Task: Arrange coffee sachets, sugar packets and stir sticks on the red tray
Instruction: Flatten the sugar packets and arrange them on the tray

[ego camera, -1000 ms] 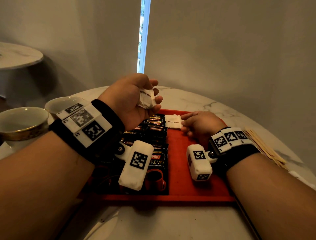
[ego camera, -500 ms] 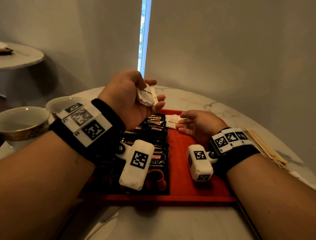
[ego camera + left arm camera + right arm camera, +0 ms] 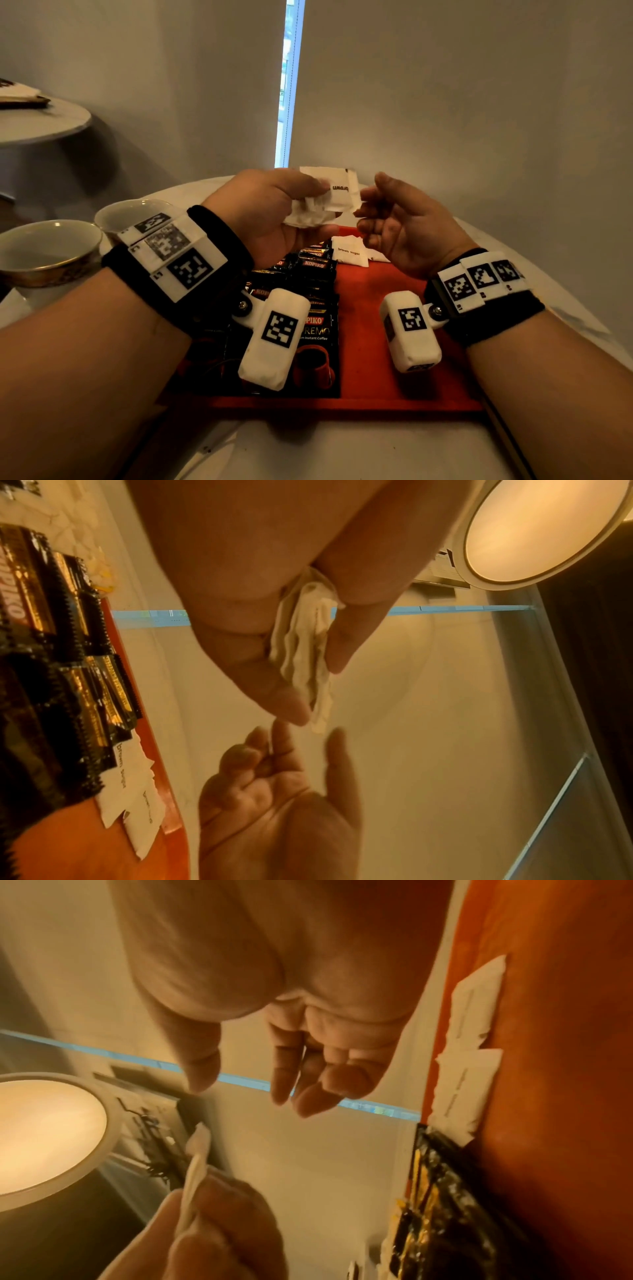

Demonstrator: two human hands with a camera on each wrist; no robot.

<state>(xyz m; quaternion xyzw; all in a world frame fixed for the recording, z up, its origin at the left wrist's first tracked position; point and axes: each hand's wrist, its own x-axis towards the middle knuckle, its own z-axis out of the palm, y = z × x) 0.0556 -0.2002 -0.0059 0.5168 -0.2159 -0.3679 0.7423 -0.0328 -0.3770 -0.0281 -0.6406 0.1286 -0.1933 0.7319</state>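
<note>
White sugar packets (image 3: 329,200) pinched, left hand (image 3: 274,212) | right hand (image 3: 404,222) loose, perhaps touching

Right hand (image 3: 407,222) now raised off tray (image 3: 376,342)

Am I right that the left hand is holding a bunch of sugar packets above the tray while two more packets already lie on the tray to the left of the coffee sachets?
Nearly. The left hand does hold the sugar packets above the red tray, but the two packets lying on the tray sit to the right of the coffee sachets, not the left. The head view shows this.
</note>
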